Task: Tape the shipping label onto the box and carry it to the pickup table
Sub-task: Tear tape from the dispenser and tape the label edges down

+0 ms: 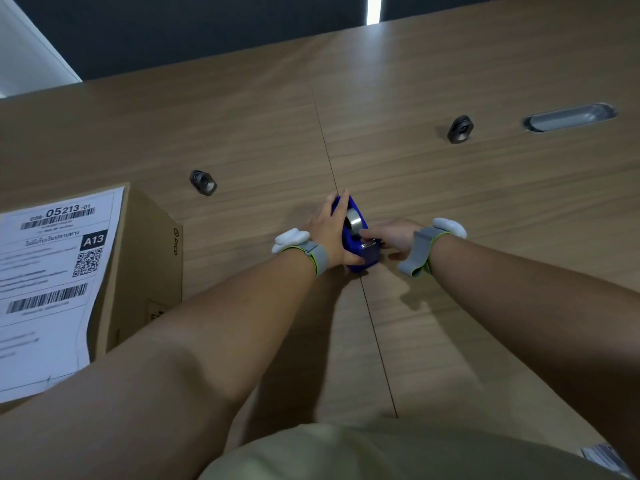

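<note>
- My left hand (329,233) clasps the blue tape dispenser (355,237) on the wooden table (450,202); my right hand (391,237) pinches at its near end.
- The box (138,258) sits left, apart, with the shipping label (52,271) lying on top.
- Two dark fittings (203,182) lie farther back.

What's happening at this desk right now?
A person is working a blue tape dispenser on the wooden table. The left hand steadies it from the side, while the right hand reaches in at its cutter end, apparently to pull tape. To the left stands a cardboard box with a shipping label lying on top; no tape is visible on the label yet.
</note>
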### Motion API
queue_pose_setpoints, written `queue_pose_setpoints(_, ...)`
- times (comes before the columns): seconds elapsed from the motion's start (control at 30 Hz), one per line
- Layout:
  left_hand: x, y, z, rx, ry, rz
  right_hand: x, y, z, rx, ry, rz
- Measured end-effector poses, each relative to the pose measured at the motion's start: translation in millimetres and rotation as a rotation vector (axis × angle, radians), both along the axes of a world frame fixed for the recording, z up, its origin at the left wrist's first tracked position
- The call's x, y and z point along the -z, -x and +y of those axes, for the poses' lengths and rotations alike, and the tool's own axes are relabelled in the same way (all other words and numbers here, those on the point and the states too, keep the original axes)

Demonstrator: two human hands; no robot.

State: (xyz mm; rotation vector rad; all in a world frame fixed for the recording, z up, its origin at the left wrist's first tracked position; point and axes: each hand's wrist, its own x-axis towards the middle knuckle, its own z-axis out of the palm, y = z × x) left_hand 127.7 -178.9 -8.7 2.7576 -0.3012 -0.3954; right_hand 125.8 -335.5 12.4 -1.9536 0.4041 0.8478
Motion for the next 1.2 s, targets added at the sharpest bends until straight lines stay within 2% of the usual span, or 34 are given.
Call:
queue_pose_setpoints(0.23, -1.7, 2.9, -2.0, 0.0, -0.015, -0.038, -6.1, 4.2, -4.3, 0.091, -0.124, 0.068)
queue_pose_setpoints(0.43, -5.4, 3.3, -4.1, -0.005, -0.063, -0.061, 6.2, 23.9, -19.1, 0.102, -0.045, 0.053)
queue_pose_setpoints(0.73, -7.1, 5.2, -3.0, 0.004, -0.07, -0.073, 14.8, 51.4, -19.0, 0.055, 0.111, -0.191)
queue_pose_setpoints(0.83, -8.5, 4.6, -2.1, 0.01, -0.083, -0.067, 20.2, 51.5, -10.5, 0.088, 0.133, -0.18)
queue_pose_setpoints(0.93, -10.2, 2.9, -0.1, 0.018, -0.111, -0.015, 27.7, 62.1, -12.9, 0.013, 0.278, -0.092)
queue_pose_setpoints(0.97, -11.2, 3.1, 1.0, 0.023, -0.123, -0.021, 28.8, 69.4, -14.5, 0.044, 0.266, -0.079)
queue_pose_setpoints(1.07, -14.0, 10.8, 8.3, -0.009, -0.088, -0.118, 27.7, 86.3, -11.8, 0.179, -0.01, -0.081)
queue_pose_setpoints(1.13, -15.3, 25.0, 15.9, -0.064, 0.073, -0.104, 18.3, 96.0, -5.3, 0.225, -0.185, -0.09)
queue_pose_setpoints(1.2, -20.1, 47.2, 26.4, -0.175, 0.248, 0.011, 5.3, 104.4, 5.2, 0.194, -0.239, -0.145)
